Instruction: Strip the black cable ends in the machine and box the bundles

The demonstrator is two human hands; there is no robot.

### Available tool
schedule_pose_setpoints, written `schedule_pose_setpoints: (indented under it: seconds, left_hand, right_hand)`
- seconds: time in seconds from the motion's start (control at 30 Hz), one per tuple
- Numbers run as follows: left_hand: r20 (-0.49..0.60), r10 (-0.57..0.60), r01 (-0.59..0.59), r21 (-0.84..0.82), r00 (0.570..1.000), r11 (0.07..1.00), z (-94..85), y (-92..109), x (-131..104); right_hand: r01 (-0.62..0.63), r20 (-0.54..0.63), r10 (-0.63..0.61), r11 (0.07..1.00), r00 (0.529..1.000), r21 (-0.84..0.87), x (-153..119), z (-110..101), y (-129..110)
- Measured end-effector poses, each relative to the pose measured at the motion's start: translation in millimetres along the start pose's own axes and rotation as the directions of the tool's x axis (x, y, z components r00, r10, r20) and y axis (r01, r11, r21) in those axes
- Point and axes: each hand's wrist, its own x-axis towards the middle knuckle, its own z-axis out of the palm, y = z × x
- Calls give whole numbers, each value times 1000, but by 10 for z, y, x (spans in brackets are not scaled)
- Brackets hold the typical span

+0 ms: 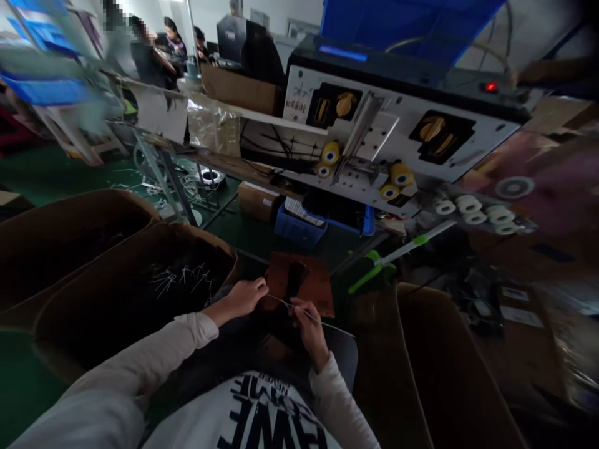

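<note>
A thin white wire (277, 300) runs between my two hands, above my lap. My left hand (244, 297) is closed, pinching one end of it between thumb and fingers. Fingers bent, my right hand (309, 327) grips the wire further along, and a straight tail of it sticks out past the hand to the right. Several similar pale wires (182, 277) lie in the dark inside of a cardboard box (196, 234) to the left of my left hand. The wire's tip at my left fingers is too small to make out.
A machine (374, 134) with yellow rollers stands on the bench ahead. An orange-brown board (321, 284) is beyond my hands, a green-and-white stand (397, 254) to its right. Another deep box (421, 349) is at my right. Blue bins (299, 229) sit under the bench; people sit far left.
</note>
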Motion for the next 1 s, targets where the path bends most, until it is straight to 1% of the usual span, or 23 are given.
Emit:
schedule_pose_setpoints:
  seconds: [0.07, 0.13, 0.2, 0.23, 0.3, 0.37, 0.4, 0.43, 0.47, 0.5, 0.57, 0.63, 0.77, 0.87, 0.93, 1.0]
  left_hand:
    - [22, -27, 27, -25, 999, 999, 18, 27, -19]
    - [31, -33, 35, -42, 999, 998, 38, 109, 3]
    - [21, -20, 21, -67, 1000, 998, 46, 208, 60]
    - [9, -12, 13, -97, 1000, 995, 48, 255, 95]
    - [-20, -14, 11, -184, 1000, 983, 59, 332, 156]
    - [-38, -37, 26, -264, 999, 964, 89, 388, 186]
    - [-42, -54, 39, -287, 998, 957, 111, 411, 184]
    - [-48, -68, 50, -300, 997, 953, 136, 432, 173]
    - [-58, -79, 57, -308, 995, 950, 162, 451, 152]
    - [-66, -87, 61, -320, 994, 945, 188, 467, 126]
    - [-78, -90, 57, -349, 993, 935, 238, 487, 71]
    - [-86, -86, 47, -382, 993, 923, 285, 479, 36]
    - [-100, -77, 24, -450, 992, 893, 363, 375, 64]
    - [-103, -51, -7, -499, 993, 866, 405, 296, 128]
    - [-111, -44, -22, -534, 993, 845, 433, 283, 165]
    - [-124, -59, -23, -574, 991, 819, 477, 303, 192]
  right_hand:
    - [-115, 32, 114, 992, 993, 52, 63, 71, -20]
    - [-177, 53, 178, 984, 983, -10, 157, 139, -51]
    - [-192, 72, 200, 976, 977, -104, 246, 181, -92]
    - [-172, 91, 188, 973, 978, -154, 278, 191, -115]
    - [-62, 144, 107, 956, 984, -287, 309, 194, -163]
    - [93, 191, -9, 896, 982, -435, 303, 185, -196]
    - [150, 199, -58, 861, 978, -486, 291, 179, -201]
    - [179, 193, -91, 839, 977, -514, 277, 172, -197]
    - [180, 176, -102, 839, 979, -514, 264, 165, -185]
    - [157, 159, -89, 857, 983, -490, 252, 158, -167]
    - [86, 145, -29, 907, 989, -412, 239, 140, -127]
    - [33, 151, 23, 933, 988, -357, 241, 120, -100]
    - [41, 186, 31, 928, 982, -370, 263, 76, -125]
    - [120, 214, -18, 872, 977, -474, 271, 43, -185]
    - [224, 257, -87, 788, 962, -573, 273, 25, -221]
    - [328, 307, -157, 684, 939, -652, 271, 17, -234]
